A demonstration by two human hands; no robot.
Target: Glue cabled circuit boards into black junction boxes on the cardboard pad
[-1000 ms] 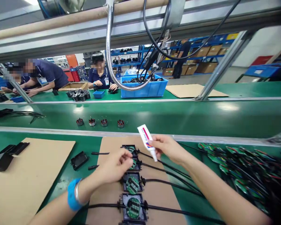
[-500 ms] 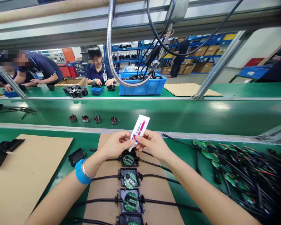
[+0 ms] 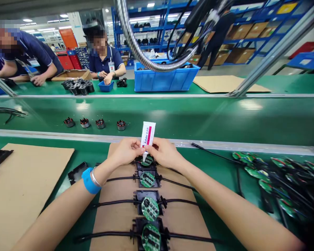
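Between them, my left hand and my right hand pinch a white glue tube with red and blue print. Its nozzle points down over the farthest green circuit board in the row; whether the tip touches the board I cannot tell. Nearer to me lie more round boards, such as this circuit board, each on an open black plastic housing. Black cables run out from both sides of the housings. The row rests on a cardboard sheet.
Loose circuit boards with wires are heaped at right. Another cardboard sheet and an empty black housing lie at left. Several copper-wound motor stators stand on the green strip ahead. A co-worker sits opposite, beside a blue bin.
The tube has turned more upright, its nozzle now downward over the far board. My view has tilted lower. The co-worker opposite now has a hand at the small blue tray.
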